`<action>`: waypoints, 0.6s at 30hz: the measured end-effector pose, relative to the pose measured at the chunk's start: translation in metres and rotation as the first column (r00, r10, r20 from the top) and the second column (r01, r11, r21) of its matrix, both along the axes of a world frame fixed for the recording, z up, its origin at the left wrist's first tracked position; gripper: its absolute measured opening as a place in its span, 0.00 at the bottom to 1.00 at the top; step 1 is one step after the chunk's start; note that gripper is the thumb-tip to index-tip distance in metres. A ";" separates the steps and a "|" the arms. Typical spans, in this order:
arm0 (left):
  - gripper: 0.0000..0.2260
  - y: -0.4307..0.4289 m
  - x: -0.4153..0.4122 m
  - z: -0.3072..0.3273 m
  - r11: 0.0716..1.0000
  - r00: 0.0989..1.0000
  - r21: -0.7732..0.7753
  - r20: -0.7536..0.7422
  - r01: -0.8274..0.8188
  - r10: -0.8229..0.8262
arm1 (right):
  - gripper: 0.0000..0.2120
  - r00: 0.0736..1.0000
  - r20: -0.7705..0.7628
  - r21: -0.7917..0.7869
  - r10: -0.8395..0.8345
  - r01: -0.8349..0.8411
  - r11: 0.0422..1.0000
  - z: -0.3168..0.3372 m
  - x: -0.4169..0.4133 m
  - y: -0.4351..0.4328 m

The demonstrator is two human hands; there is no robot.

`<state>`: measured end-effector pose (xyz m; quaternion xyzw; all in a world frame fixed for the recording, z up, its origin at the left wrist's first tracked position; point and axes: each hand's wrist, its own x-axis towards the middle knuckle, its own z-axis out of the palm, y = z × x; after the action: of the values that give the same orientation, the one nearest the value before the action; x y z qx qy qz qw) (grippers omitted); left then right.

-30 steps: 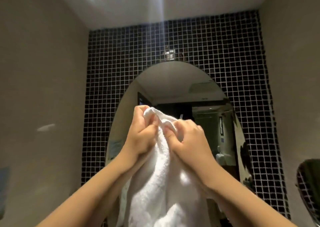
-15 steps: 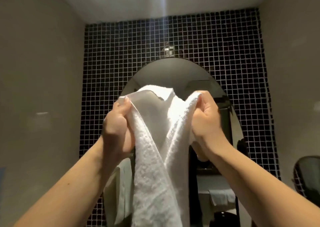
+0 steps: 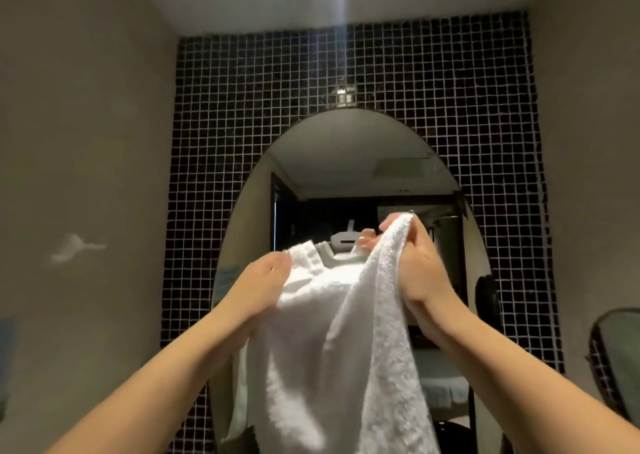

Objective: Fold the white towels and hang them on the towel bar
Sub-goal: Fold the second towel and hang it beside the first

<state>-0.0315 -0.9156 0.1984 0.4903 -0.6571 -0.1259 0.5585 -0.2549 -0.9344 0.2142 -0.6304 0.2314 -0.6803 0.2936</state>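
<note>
White fluffy terry towel [image 3: 329, 349] hangs crumpled at lower centre — left hand [image 3: 263, 285] grips one top corner, right hand [image 3: 414, 273] pinches the higher edge.

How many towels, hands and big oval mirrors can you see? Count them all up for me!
white towel: 1
hands: 2, the left hand and the right hand, both holding the towel
big oval mirror: 1
Total: 4
</note>
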 end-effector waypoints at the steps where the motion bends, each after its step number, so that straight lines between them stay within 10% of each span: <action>1: 0.25 0.003 0.002 0.001 0.998 0.998 -0.011 -0.009 0.061 -0.061 | 0.15 0.997 -0.043 0.059 -0.057 0.059 0.997 0.001 -0.005 -0.003; 7: 0.36 -0.002 0.022 -0.009 0.993 0.945 -0.066 0.321 0.094 -0.068 | 0.19 0.981 -0.192 0.424 0.009 0.074 0.903 -0.011 -0.023 -0.012; 11: 0.08 -0.005 0.023 -0.012 0.985 0.997 -0.152 -0.001 0.079 -0.080 | 0.20 0.996 -0.049 0.396 0.071 -0.046 0.917 -0.021 -0.025 -0.016; 18: 0.18 0.000 0.023 -0.004 0.995 0.892 -0.088 -0.446 0.041 -0.076 | 0.15 0.905 0.235 0.237 0.354 -0.406 0.882 -0.021 -0.024 -0.004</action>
<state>-0.0081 -0.9152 0.1949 0.4063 -0.5295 -0.2274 0.7091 -0.2793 -0.9381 0.1930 -0.5498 0.1685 -0.6248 0.5282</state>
